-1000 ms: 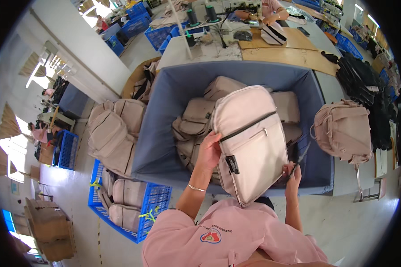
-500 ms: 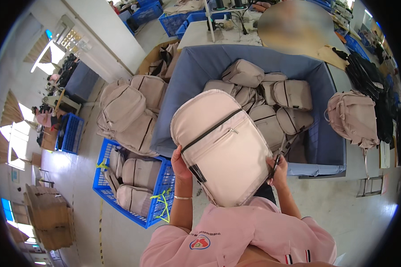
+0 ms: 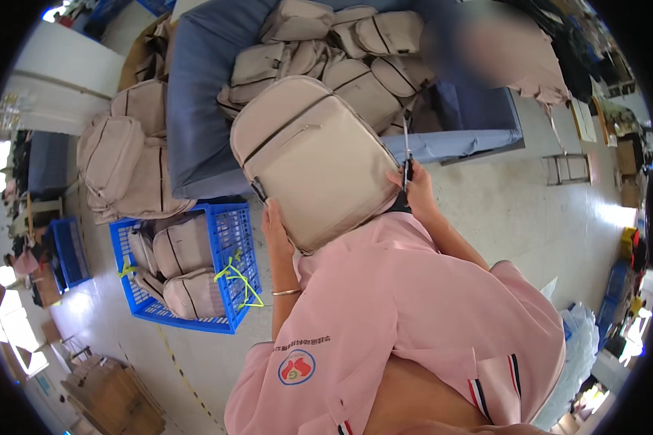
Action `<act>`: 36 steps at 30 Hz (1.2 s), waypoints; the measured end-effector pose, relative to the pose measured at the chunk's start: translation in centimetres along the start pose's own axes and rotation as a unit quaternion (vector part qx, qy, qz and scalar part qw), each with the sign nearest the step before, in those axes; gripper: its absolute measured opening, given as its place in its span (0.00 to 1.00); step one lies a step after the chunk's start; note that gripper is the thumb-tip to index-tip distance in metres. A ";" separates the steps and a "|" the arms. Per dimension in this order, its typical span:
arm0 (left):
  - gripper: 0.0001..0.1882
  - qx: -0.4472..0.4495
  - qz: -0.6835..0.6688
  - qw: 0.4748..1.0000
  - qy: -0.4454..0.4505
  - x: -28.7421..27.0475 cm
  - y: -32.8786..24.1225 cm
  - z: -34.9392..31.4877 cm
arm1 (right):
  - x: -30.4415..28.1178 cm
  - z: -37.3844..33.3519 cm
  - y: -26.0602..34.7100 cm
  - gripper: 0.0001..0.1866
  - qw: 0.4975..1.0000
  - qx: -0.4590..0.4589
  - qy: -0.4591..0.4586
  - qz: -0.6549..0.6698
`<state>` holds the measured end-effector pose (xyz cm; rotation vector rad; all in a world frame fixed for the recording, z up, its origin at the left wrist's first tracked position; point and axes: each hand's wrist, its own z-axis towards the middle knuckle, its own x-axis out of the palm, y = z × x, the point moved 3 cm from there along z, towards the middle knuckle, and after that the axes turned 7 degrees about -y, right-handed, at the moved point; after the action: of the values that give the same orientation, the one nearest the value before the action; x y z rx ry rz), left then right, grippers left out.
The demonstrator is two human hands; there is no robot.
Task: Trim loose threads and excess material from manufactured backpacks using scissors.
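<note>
Right of the right hand: open floor, passable sideways. Ahead of it: scissors pointing up, then the low front edge of the fabric bin. Between the hands: backpack blocks the direct path; way round only. Beyond its top: heaped bags. Left of the left hand: narrow gap, then blue crate. Bin's right end: bare lining, room from above.
</note>
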<state>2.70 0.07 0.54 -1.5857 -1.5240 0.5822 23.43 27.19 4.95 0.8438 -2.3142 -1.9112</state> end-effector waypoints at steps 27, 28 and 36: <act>0.20 0.002 0.016 1.000 -0.002 -1.3 2.4 1.2 | 0.3 3.4 3.5 0.44 0.889 -0.218 0.092 -0.392; 0.21 -0.001 0.020 1.000 -0.004 -1.3 2.4 1.2 | 0.5 3.5 3.6 0.43 0.888 -0.211 0.099 -0.398; 0.20 0.001 0.036 0.999 -0.001 -1.4 2.3 1.1 | 0.8 2.7 3.0 0.33 0.907 -0.205 0.110 -0.351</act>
<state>2.92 -0.78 -2.18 -1.6440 -1.4720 0.6242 20.64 29.66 6.81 1.8751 -1.4808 -2.2423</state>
